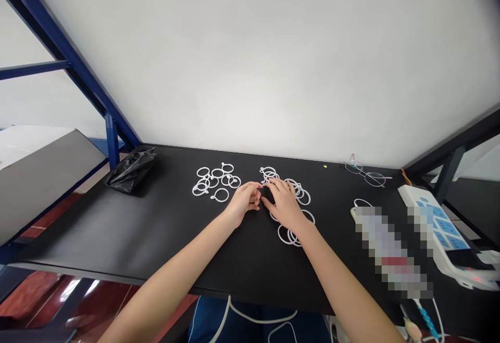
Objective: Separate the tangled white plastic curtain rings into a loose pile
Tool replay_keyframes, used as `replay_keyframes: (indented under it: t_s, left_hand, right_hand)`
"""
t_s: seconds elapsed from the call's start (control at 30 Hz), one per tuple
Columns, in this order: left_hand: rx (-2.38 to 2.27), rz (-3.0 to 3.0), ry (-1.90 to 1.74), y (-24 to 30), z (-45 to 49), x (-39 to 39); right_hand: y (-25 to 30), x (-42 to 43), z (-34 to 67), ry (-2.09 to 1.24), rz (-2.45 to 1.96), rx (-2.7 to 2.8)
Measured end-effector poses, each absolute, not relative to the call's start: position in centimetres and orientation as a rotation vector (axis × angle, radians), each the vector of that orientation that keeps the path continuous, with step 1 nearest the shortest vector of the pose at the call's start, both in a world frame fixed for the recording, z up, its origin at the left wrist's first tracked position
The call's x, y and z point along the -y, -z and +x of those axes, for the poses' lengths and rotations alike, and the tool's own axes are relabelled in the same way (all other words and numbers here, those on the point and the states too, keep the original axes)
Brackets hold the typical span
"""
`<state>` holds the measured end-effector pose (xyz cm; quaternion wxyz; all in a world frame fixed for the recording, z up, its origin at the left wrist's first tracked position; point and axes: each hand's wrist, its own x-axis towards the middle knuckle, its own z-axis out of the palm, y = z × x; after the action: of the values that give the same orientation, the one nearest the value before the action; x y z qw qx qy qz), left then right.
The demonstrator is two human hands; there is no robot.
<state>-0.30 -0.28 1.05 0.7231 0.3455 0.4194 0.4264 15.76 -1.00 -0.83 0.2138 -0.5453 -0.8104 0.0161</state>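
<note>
A black bag (132,170) on the counter (128,239) hides its contents; white rings (212,177) lie beside left hand (244,202) and under right hand (284,202); their grip I cannot tell.

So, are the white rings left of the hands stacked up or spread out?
Spread out: the white rings lie scattered on the black table, some overlapping, and the one nearest the front edge sits apart.

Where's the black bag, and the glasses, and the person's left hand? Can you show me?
Black bag (133,170), head view: the middle of its crinkled plastic.
Glasses (375,179), head view: the lens nearer the picture's right edge.
Left hand (242,201), head view: the middle of the hand.
</note>
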Motion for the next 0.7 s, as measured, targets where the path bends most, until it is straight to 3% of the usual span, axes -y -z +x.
replay_keyframes:
  t_s: [0.7]
  left_hand:
    - [-0.936, 0.779, -0.943, -0.9, -0.25, -0.03]
  right_hand:
    - [0.4, 0.78, 15.65, -0.145, -1.538, 1.988]
